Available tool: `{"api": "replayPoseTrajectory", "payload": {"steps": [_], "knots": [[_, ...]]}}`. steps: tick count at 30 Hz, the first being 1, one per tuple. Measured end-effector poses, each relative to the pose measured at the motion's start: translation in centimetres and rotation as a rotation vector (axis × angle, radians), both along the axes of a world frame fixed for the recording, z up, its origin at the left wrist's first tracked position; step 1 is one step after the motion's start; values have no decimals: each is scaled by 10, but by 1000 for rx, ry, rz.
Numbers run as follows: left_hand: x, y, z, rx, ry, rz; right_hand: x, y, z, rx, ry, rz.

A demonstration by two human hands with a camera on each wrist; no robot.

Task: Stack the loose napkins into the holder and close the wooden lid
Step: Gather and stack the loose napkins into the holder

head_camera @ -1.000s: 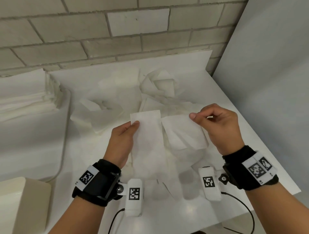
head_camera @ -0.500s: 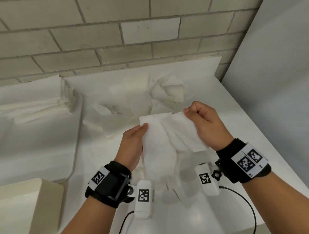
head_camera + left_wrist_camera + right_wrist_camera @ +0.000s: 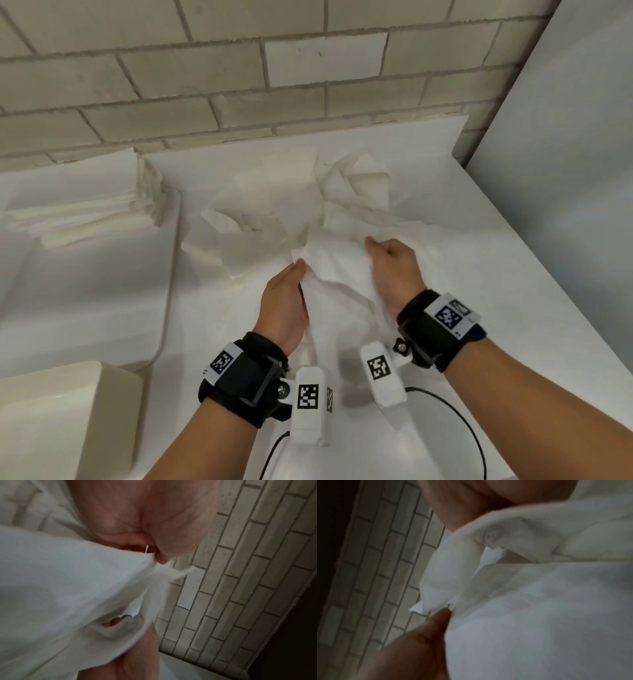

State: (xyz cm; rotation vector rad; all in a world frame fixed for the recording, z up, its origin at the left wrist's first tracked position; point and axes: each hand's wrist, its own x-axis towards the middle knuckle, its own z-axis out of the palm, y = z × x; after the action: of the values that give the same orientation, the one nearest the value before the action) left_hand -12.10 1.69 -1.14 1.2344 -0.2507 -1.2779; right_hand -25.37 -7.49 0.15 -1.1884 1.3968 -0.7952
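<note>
Both hands hold one white napkin (image 3: 337,274) above the white table. My left hand (image 3: 286,298) pinches its left top corner; the wrist view shows thumb and fingers closed on the napkin (image 3: 68,588). My right hand (image 3: 394,270) grips the right side, fingers curled, and the napkin (image 3: 539,615) fills its wrist view. The two hands stand close together, so the sheet is folded between them. More loose napkins (image 3: 274,209) lie crumpled on the table behind. A neat stack of napkins (image 3: 78,202) sits at the far left. I see no wooden lid.
A brick wall (image 3: 239,85) runs along the back. A grey panel (image 3: 565,171) closes the right side. A cream box corner (image 3: 68,411) sits at the lower left, on a separate white surface (image 3: 85,291). Cables trail from both wrist cameras near the table's front edge.
My right hand has moved left toward my left hand, bringing the napkin's right half over the left half. The sheet went from spread flat to folded.
</note>
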Motion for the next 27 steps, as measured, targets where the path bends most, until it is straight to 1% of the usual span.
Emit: {"api": "replayPoseTrajectory", "payload": {"steps": [3,7,9,13,16,17,19,20,22,24,27], "knots": [[1,0,-2,-10,18,51,1,5,-9,-27,140,218],[7,-1,-7,25,18,60,1,8,-8,-96,468,532],[9,-1,-8,35,29,63,0,8,-5,-113,520,561],[16,-2,-11,18,83,148,-2,8,-5,-129,479,558],[17,-2,-10,1,133,198,-4,10,-7,-144,520,599],[17,-1,-6,0,155,183,-4,11,-7,-157,531,598],[17,2,-4,-28,193,98,-4,10,-9,-171,522,560],[16,4,-3,-41,162,51,-3,10,-10,-172,505,534],[13,7,-4,-17,-11,-4,-2,12,-10,-173,481,516],[12,8,-7,17,-145,-9,1,16,-10,-180,493,560],[11,11,-8,-24,-274,-6,2,21,-8,-155,475,629]]}}
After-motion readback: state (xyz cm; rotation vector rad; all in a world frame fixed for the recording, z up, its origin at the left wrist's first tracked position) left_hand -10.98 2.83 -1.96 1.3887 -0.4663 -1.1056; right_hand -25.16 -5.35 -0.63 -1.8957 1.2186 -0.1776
